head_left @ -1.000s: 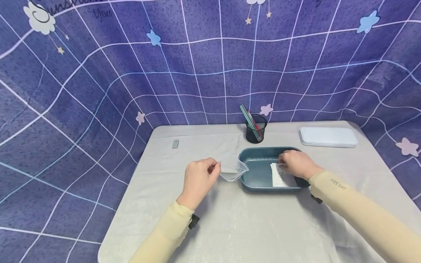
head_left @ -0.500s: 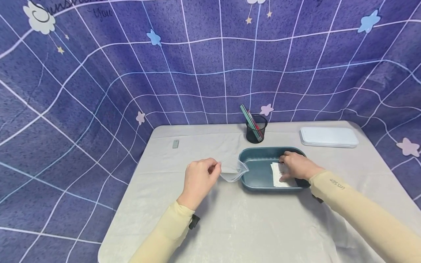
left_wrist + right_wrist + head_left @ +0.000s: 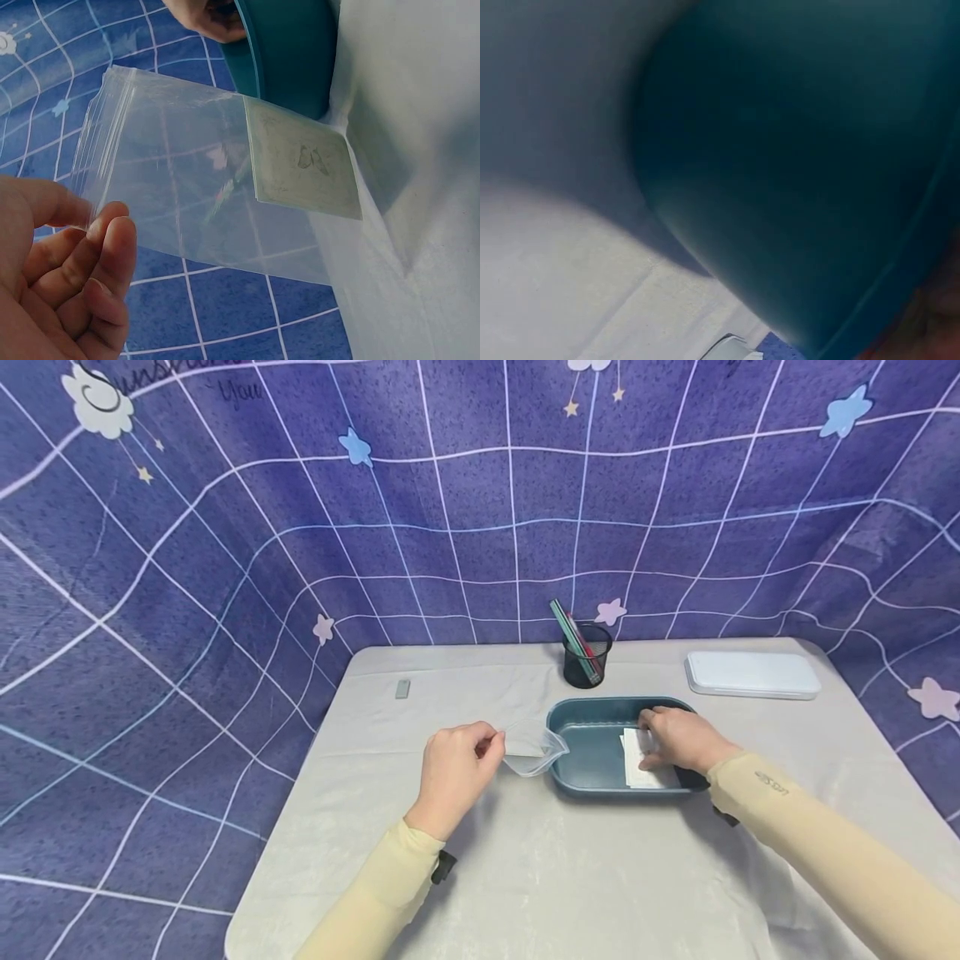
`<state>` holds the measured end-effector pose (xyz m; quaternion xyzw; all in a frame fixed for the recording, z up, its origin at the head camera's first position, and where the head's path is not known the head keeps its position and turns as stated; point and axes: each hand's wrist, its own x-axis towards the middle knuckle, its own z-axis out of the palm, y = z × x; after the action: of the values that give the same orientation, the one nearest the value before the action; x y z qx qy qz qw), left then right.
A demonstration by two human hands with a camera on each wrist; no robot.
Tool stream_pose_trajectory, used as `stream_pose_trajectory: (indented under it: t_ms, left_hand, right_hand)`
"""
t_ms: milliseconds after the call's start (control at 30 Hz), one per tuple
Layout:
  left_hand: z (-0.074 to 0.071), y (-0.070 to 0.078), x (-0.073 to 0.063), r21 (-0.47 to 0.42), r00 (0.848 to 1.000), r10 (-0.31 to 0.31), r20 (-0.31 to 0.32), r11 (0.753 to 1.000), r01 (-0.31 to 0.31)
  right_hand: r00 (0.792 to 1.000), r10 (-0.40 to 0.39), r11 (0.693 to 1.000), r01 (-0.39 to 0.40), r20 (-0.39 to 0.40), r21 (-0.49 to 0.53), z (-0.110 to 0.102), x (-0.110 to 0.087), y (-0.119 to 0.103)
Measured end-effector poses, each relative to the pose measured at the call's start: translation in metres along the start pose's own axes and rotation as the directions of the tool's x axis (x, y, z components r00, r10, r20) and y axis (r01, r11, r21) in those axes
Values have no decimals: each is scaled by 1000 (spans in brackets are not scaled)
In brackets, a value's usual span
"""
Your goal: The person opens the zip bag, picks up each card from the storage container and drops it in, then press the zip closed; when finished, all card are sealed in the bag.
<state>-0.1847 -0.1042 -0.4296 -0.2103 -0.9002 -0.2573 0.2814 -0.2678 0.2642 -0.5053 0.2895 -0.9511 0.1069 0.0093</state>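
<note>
Head view first: the left hand (image 3: 457,772) pinches the ribbed zip edge of a clear bag (image 3: 187,165) between thumb and fingertips, the remaining fingers curled inward beneath. One corner of the bag overlaps the left rim of a dark teal tray (image 3: 588,768), though whether the two touch I cannot tell. Inside the bag, at the end away from the zip, sits a pale square card (image 3: 304,157) with a small dark mark (too faint to make out).

The right hand (image 3: 682,739) reaches into the right half of the tray, thumb and fingers bent and spread apart over a small stack of white papers (image 3: 634,760); I cannot tell whether it grips any. The right wrist view is mostly tray wall, with a blurred bit of the hand at its lower corner.

Behind the tray stands a black mesh cup (image 3: 572,674) with pencils (image 3: 564,625) leaning in it. A white case (image 3: 753,675) lies farther right on the table (image 3: 525,877), and a small grey block (image 3: 402,689) lies toward its far left
</note>
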Motion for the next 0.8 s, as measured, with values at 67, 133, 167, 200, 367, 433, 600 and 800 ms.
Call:
stream_pose_trajectory:
  t_ms: [67,133,167,200,367,433,600,800]
  left_hand:
    - [0,0,0,1,1000,2,-5,1000,-2]
    - [0,0,0,1,1000,4,-5,1000,-4]
    - [0,0,0,2,1000,5,-5,1000,-5]
    - [0,0,0,3,1000,6,-5,1000,-6]
    - [0,0,0,8,1000,15,-8,1000,-15]
    - [0,0,0,6,1000,17,-11,1000,-17]
    - [-1,-1,0,2,1000,14,-13,1000,-14]
    - [-2,-1,1,-4,1000,5,-9,1000,-5]
  right_hand:
    - [1000,8,1000,-9,-15,-5,-1,-1,-1]
    - [999,16,1000,-16,-30,-8,-4,-1,-2]
    - [999,20,1000,-20,-39,-7,-5,-2,-3]
    - [999,24,1000,-25,-48,-7,-7,-2,-4]
    - [995,5,1000,-7,-100,-18,-16,-3,-5]
    - [993,-20,1000,18,-118,-22,-20,-3,-5]
    - [990,-33,999,32,-138,-13,-34,-5,-6]
    - [994,-13,1000,12,-109,-11,-50,-7,-11]
